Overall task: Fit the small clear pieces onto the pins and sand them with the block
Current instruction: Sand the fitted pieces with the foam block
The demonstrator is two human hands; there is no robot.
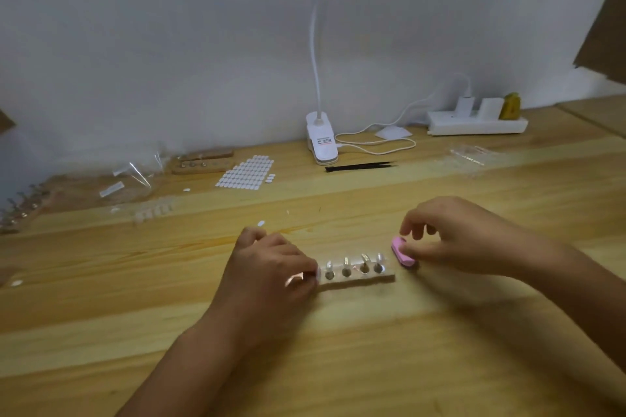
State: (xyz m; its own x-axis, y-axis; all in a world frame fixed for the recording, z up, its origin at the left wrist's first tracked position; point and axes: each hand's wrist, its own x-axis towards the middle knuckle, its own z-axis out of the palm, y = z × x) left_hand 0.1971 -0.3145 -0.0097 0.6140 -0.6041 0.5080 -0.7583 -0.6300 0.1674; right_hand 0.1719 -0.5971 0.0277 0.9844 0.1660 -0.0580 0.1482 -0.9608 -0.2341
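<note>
A pale wooden pin holder lies on the table in front of me, with several metal pins carrying small clear pieces that stand upright. My left hand grips the holder's left end with curled fingers. A pink sanding block lies just right of the holder. My right hand pinches the block between thumb and fingers.
A white sheet of small oval stickers lies at the back left beside more wooden pin holders and clear bags. A clip lamp, black tweezers and a power strip stand along the wall.
</note>
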